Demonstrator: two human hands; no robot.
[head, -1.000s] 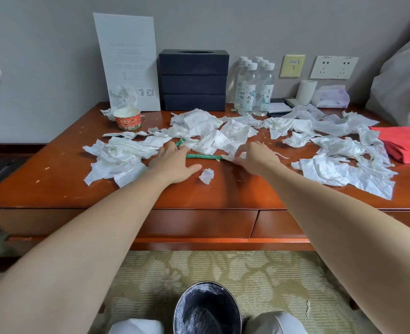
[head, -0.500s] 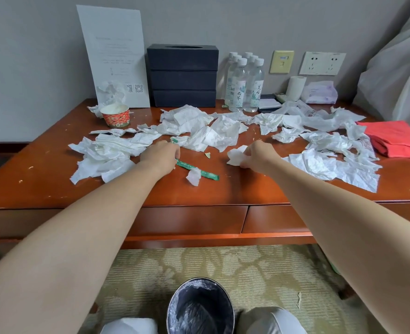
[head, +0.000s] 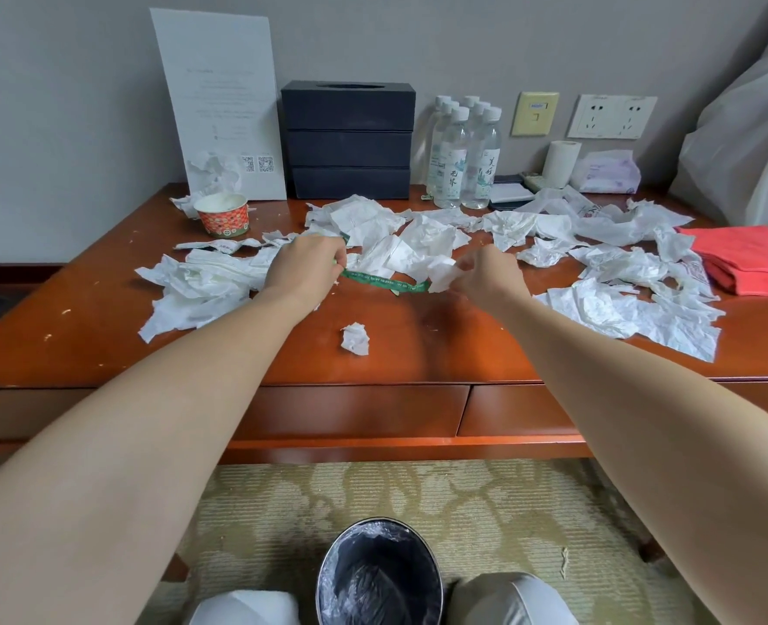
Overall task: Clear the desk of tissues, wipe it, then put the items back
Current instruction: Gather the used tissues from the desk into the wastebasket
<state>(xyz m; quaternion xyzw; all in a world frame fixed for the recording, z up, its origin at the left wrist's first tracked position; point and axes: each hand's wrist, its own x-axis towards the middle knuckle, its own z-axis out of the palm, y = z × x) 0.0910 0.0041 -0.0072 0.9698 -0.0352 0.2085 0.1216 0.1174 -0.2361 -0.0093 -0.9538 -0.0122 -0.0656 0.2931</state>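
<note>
Person picking tissue litter off the bench (head: 440,354), bin ready below.
Lined bin (head: 379,575) sits on the floor between the knees, probably placed for quick drops. Small wad (head: 355,338) lies alone near the front edge. Left hand (head: 303,266) pinches one end of a green strip (head: 384,281); right hand (head: 485,275) pinches a white scrap (head: 443,275) at the other end. Tissues (head: 422,245) cover mid bench. Paper cup (head: 223,214), bottles (head: 463,160) and red cloth (head: 752,259) stand further back.

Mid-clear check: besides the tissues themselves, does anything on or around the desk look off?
A narrow green paper strip lies among the white tissues, one end pinched in the left hand; it is not tissue. A small white scrap sits on the patterned carpet, right of the round lined bin. Pale specks dot the wooden desk.
</note>
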